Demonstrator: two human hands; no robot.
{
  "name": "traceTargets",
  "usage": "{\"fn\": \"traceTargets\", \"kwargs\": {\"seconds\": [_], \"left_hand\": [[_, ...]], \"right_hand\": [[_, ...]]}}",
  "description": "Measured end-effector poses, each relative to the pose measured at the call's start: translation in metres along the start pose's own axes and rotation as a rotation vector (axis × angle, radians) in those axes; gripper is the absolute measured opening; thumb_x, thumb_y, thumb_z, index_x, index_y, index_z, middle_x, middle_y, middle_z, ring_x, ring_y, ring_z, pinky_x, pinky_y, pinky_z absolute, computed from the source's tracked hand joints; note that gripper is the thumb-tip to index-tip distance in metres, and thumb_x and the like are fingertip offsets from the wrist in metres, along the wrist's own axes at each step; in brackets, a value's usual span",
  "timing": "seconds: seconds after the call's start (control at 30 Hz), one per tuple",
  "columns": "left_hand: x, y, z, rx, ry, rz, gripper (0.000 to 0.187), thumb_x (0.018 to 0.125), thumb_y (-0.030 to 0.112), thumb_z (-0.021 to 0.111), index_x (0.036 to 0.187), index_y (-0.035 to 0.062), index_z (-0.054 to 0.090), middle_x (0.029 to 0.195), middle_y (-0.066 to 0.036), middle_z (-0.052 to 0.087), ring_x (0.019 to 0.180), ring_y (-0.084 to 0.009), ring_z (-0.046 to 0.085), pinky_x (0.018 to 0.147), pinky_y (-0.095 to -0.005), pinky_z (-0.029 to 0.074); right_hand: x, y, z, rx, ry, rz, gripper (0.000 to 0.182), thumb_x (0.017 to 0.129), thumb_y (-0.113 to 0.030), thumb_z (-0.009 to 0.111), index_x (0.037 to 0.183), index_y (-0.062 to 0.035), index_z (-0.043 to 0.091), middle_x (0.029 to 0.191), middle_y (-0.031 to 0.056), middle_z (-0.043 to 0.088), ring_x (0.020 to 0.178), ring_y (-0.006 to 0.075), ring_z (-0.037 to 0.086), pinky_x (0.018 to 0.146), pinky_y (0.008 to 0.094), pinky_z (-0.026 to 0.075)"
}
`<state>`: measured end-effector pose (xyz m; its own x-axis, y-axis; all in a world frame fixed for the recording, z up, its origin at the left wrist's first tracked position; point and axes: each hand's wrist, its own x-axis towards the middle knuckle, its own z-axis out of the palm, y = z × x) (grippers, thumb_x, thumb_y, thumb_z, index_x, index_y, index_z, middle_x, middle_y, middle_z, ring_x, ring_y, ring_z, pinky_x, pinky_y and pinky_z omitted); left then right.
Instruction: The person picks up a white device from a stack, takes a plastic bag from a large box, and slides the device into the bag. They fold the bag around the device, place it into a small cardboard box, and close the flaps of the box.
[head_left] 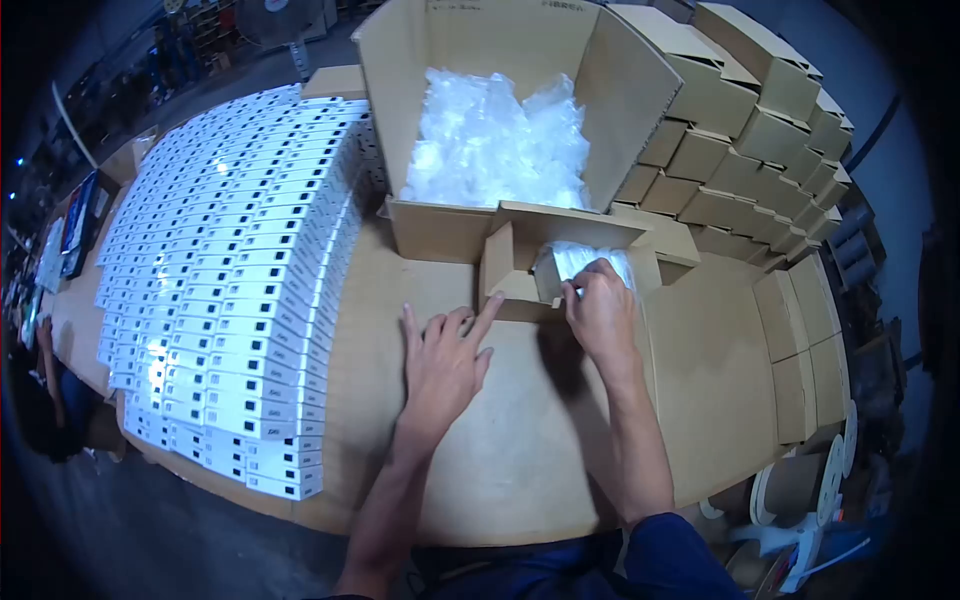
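A small open carton [500, 255] stands in front of me, its flaps raised. Inside its right part lies clear crinkled plastic [575, 258], next to a cardboard piece [547, 277]. My right hand [605, 312] reaches over the carton's near side, thumb and fingers pinched together at the plastic. What lies between those fingertips is hidden. My left hand [445, 362] has its fingers spread, with the index fingertip at the carton's near left corner. It holds nothing.
Behind the carton stands a large cardboard box [630, 125] of clear plastic bags [500, 140]. White printed boxes [230, 290] are stacked in rows on the left. Brown cartons [750, 150] are piled at the back right, with more cartons [800, 340] along the right edge.
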<state>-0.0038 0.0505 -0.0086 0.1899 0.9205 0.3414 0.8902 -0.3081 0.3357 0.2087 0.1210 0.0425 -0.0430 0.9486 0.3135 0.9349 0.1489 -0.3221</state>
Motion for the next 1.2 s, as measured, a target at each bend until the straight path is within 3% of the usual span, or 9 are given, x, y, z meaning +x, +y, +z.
{"fn": "traceTargets", "kwargs": {"seconds": [0.07, 0.1, 0.23, 0.27, 0.4, 0.6, 0.7, 0.97, 1.2], "left_hand": [[-0.009, 0.007, -0.011, -0.062, 0.011, -0.005, 0.081, 0.089, 0.023, 0.076, 0.161, 0.0255, 0.039, 0.124, -0.006, 0.059, 0.117, -0.0249, 0.057, 0.119, -0.0719, 0.022], [-0.015, 0.011, -0.018, -0.091, 0.018, -0.018, 0.081, 0.089, 0.023, 0.076, 0.161, 0.0245, 0.038, 0.125, -0.006, 0.059, 0.117, -0.0250, 0.057, 0.119, -0.0720, 0.022], [-0.060, 0.019, -0.057, -0.254, 0.152, 0.101, 0.056, 0.088, 0.018, 0.077, 0.142, 0.0164, 0.061, 0.118, -0.005, 0.063, 0.115, -0.0219, 0.062, 0.117, -0.0649, 0.033], [-0.074, 0.021, -0.075, -0.234, 0.203, 0.100, 0.043, 0.085, 0.013, 0.078, 0.127, 0.0145, 0.070, 0.112, -0.004, 0.066, 0.109, -0.0209, 0.065, 0.117, -0.0601, 0.037], [-0.136, 0.005, -0.129, -0.134, 0.389, 0.046, 0.046, 0.078, 0.005, 0.080, 0.122, 0.0122, 0.071, 0.109, -0.004, 0.068, 0.106, -0.0237, 0.067, 0.115, -0.0566, 0.040], [-0.190, -0.040, -0.168, 0.096, 0.532, -0.254, 0.054, 0.080, 0.001, 0.075, 0.132, 0.0034, 0.061, 0.127, -0.013, 0.066, 0.121, -0.0361, 0.061, 0.117, -0.0564, 0.037], [-0.195, -0.062, -0.181, 0.216, 0.417, -0.252, 0.060, 0.084, 0.009, 0.075, 0.142, 0.0071, 0.056, 0.140, -0.011, 0.059, 0.133, -0.0328, 0.054, 0.115, -0.0544, 0.039], [-0.199, -0.079, -0.180, 0.235, 0.355, -0.173, 0.064, 0.083, 0.004, 0.078, 0.143, 0.0042, 0.055, 0.138, -0.014, 0.060, 0.134, -0.0347, 0.055, 0.111, -0.0523, 0.045], [-0.202, -0.082, -0.178, 0.188, 0.470, -0.194, 0.046, 0.086, -0.003, 0.072, 0.131, 0.0022, 0.066, 0.127, -0.012, 0.062, 0.115, -0.0286, 0.062, 0.097, -0.0402, 0.054]], "right_hand": [[-0.006, 0.004, -0.007, 0.003, -0.009, -0.005, 0.019, 0.094, -0.019, 0.070, 0.096, -0.0043, 0.081, 0.122, 0.0172, 0.067, 0.091, 0.0416, 0.071, 0.083, 0.0512, 0.057], [-0.007, 0.006, -0.012, 0.017, -0.111, 0.034, 0.023, 0.096, -0.020, 0.067, 0.107, -0.0021, 0.078, 0.136, 0.0215, 0.060, 0.104, 0.0440, 0.069, 0.091, 0.0499, 0.055], [-0.030, -0.017, -0.018, 0.253, 0.166, -0.155, 0.037, 0.098, -0.011, 0.063, 0.134, -0.0023, 0.062, 0.149, 0.0226, 0.050, 0.132, 0.0430, 0.054, 0.106, 0.0479, 0.047], [-0.037, -0.031, -0.015, 0.391, 0.140, -0.167, 0.038, 0.097, -0.007, 0.062, 0.135, -0.0030, 0.062, 0.147, 0.0208, 0.053, 0.132, 0.0414, 0.053, 0.108, 0.0486, 0.045], [-0.063, -0.092, -0.006, 0.442, -0.038, -0.549, 0.048, 0.086, -0.002, 0.069, 0.134, -0.0034, 0.061, 0.146, 0.0196, 0.055, 0.133, 0.0407, 0.052, 0.114, 0.0478, 0.042], [-0.094, -0.172, 0.011, 0.467, -0.258, -0.872, 0.062, 0.084, -0.006, 0.073, 0.143, -0.0102, 0.056, 0.153, 0.0132, 0.050, 0.137, 0.0406, 0.048, 0.110, 0.0494, 0.043], [-0.098, -0.207, 0.011, 0.447, -0.252, -0.968, 0.068, 0.083, -0.008, 0.074, 0.147, -0.0133, 0.052, 0.156, 0.0105, 0.048, 0.139, 0.0398, 0.046, 0.109, 0.0506, 0.043], [-0.097, -0.236, 0.025, 0.380, -0.198, -1.021, 0.065, 0.082, -0.005, 0.073, 0.144, -0.0136, 0.055, 0.158, 0.0078, 0.046, 0.142, 0.0383, 0.044, 0.110, 0.0534, 0.042], [-0.101, -0.237, 0.024, 0.420, -0.213, -1.001, 0.064, 0.084, -0.003, 0.071, 0.144, -0.0136, 0.055, 0.158, 0.0091, 0.045, 0.142, 0.0388, 0.044, 0.110, 0.0516, 0.042]]}}
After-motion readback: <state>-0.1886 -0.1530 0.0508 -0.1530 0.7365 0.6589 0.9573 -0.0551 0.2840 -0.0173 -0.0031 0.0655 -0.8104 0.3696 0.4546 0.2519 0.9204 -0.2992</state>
